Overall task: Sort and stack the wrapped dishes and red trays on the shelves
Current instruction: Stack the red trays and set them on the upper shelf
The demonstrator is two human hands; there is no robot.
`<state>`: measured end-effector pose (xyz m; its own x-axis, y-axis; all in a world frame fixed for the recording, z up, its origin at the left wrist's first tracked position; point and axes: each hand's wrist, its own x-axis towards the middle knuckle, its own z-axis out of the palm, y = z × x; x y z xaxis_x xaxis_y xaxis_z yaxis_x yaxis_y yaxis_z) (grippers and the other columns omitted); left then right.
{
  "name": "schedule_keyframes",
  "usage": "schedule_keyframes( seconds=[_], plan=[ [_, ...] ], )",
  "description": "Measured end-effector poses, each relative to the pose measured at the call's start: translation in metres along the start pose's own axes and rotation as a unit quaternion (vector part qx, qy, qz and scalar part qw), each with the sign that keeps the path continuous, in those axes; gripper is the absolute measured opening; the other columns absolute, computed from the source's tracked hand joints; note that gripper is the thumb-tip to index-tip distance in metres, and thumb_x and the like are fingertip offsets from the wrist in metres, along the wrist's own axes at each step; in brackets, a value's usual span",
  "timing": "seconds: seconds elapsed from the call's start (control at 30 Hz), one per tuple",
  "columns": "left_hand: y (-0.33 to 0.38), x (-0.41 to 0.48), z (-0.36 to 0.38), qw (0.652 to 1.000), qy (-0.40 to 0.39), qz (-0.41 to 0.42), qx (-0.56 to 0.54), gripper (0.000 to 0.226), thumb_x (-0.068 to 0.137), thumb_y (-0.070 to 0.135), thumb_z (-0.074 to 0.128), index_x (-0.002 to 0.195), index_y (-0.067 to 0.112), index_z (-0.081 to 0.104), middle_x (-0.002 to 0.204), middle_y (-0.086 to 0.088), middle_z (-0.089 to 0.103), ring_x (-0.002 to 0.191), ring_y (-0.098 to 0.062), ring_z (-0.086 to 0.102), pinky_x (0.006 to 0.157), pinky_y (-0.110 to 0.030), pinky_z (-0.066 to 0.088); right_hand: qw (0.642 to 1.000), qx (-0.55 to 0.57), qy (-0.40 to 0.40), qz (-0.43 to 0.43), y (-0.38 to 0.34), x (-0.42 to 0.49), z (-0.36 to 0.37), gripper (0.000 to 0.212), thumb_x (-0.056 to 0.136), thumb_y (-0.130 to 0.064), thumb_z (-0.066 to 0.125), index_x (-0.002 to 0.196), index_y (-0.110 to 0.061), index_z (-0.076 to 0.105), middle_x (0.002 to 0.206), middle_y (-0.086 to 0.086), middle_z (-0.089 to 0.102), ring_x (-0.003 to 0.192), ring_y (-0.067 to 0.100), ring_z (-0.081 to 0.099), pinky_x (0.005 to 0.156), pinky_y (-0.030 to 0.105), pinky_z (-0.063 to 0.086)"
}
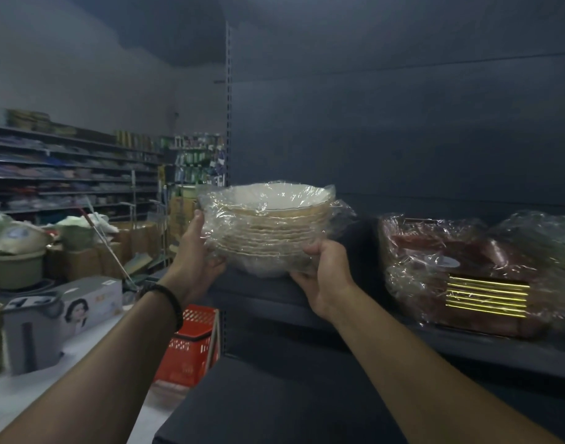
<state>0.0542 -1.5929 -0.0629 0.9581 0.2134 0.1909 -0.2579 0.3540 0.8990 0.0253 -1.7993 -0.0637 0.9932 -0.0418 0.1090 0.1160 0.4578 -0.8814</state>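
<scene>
Landmark: we place everything against the dark shelf (268, 296) in front of us.
Wrapped dishes: we hold a stack of wrapped dishes (268, 225), white with gold rims and bundled in clear film, at the left end of the shelf; its base is at the shelf's front edge, but we cannot tell whether it rests there or hangs just above.
Left hand: our left hand (196, 251) clasps the stack's left side, thumb up along the film, fingers curled under the lower dishes.
Right hand: our right hand (326, 274) grips the lower right of the stack, thumb pressed on the film in front, fingers hidden behind and below.
Stack against grip: the dishes sit between our two hands, and most of the stack rises above both palms.
Red trays: red trays (460, 277) in clear film, with gold stripes on the front, lie on the same shelf to the right of the stack, apart from it.
Wristband: a dark wristband (172, 299) circles our left wrist.
Basket: a red basket (191, 344) stands on the floor below the shelf's left end.
</scene>
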Motion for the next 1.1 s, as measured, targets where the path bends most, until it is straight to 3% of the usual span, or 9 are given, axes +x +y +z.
schedule_keyframes(
  seconds=[0.13, 0.23, 0.3, 0.4, 0.6, 0.9, 1.0, 1.1],
  plan=[
    [0.000, -0.012, -0.003, 1.000, -0.019, -0.009, 0.007, 0.075, 0.094, 0.077, 0.049, 0.147, 0.025, 0.058, 0.135, -0.009, 0.071, 0.125, -0.033, 0.067, 0.118, -0.053, 0.043, 1.000, -0.003, -0.009, -0.005, 0.002, -0.015, -0.004, 0.035, 0.083, -0.007, 0.050, 0.112, -0.004, 0.068, 0.108, 0.010, 0.076, 0.122, 0.036, 0.068, 0.109, 0.044, 0.055],
    [-0.003, -0.021, -0.006, 0.999, -0.031, -0.007, 0.005, 0.087, 0.086, 0.081, 0.056, 0.154, 0.028, 0.050, 0.146, -0.013, 0.063, 0.131, -0.036, 0.062, 0.120, -0.057, 0.040, 0.999, -0.012, -0.017, -0.025, 0.001, -0.031, -0.006, 0.041, 0.070, -0.012, 0.055, 0.110, -0.007, 0.067, 0.104, 0.008, 0.073, 0.111, 0.031, 0.074, 0.108, 0.046, 0.055],
    [-0.003, -0.030, -0.003, 1.000, -0.029, -0.002, -0.005, 0.083, 0.089, 0.078, 0.055, 0.155, 0.027, 0.049, 0.146, -0.013, 0.062, 0.129, -0.035, 0.064, 0.117, -0.054, 0.044, 0.999, -0.013, -0.017, -0.041, 0.003, -0.042, -0.010, 0.052, 0.061, -0.015, 0.058, 0.112, -0.008, 0.065, 0.106, 0.005, 0.072, 0.098, 0.021, 0.072, 0.103, 0.040, 0.059],
    [-0.004, -0.044, 0.004, 0.999, -0.026, 0.003, -0.022, 0.067, 0.101, 0.068, 0.048, 0.147, 0.020, 0.057, 0.137, -0.013, 0.069, 0.123, -0.032, 0.069, 0.098, -0.043, 0.057, 0.999, -0.001, -0.018, -0.049, 0.003, -0.058, -0.014, 0.073, 0.058, -0.015, 0.061, 0.131, -0.009, 0.063, 0.124, 0.005, 0.075, 0.111, 0.021, 0.073, 0.094, 0.032, 0.060],
    [-0.003, -0.073, 0.022, 0.999, -0.040, 0.010, -0.024, 0.057, 0.106, 0.061, 0.043, 0.144, 0.021, 0.059, 0.129, -0.007, 0.073, 0.114, -0.027, 0.071, 0.088, -0.038, 0.059, 0.997, 0.050, 0.003, -0.051, 0.003, -0.086, -0.023, 0.068, 0.080, -0.002, 0.053, 0.144, -0.026, 0.057, 0.138, 0.001, 0.070, 0.127, 0.018, 0.066, 0.111, 0.034, 0.049],
    [-0.010, -0.091, 0.042, 0.999, -0.049, 0.005, -0.002, 0.062, 0.101, 0.068, 0.048, 0.148, 0.030, 0.056, 0.141, -0.003, 0.068, 0.124, -0.029, 0.068, 0.116, -0.050, 0.047, 0.997, 0.010, 0.022, -0.079, -0.002, -0.100, -0.041, 0.077, 0.083, 0.001, 0.055, 0.150, -0.037, 0.050, 0.145, -0.012, 0.063, 0.133, 0.010, 0.058, 0.120, 0.035, 0.039],
    [-0.011, -0.089, 0.043, 0.999, -0.046, -0.001, 0.001, 0.071, 0.096, 0.074, 0.051, 0.153, 0.031, 0.051, 0.149, -0.004, 0.062, 0.129, -0.031, 0.064, 0.119, -0.052, 0.044, 0.998, -0.005, 0.002, -0.064, -0.003, -0.103, -0.046, 0.097, 0.072, -0.009, 0.061, 0.160, -0.039, 0.036, 0.155, -0.015, 0.053, 0.139, 0.007, 0.051, 0.125, 0.035, 0.032],
    [-0.009, -0.091, 0.043, 0.998, -0.055, 0.000, 0.016, 0.064, 0.102, 0.071, 0.043, 0.149, 0.028, 0.052, 0.141, -0.003, 0.063, 0.123, -0.028, 0.064, 0.117, -0.047, 0.044, 0.997, -0.043, -0.014, -0.062, -0.004, -0.103, -0.048, 0.100, 0.071, -0.014, 0.063, 0.161, -0.040, 0.032, 0.158, -0.015, 0.049, 0.142, 0.007, 0.048, 0.126, 0.037, 0.032]
  ],
)
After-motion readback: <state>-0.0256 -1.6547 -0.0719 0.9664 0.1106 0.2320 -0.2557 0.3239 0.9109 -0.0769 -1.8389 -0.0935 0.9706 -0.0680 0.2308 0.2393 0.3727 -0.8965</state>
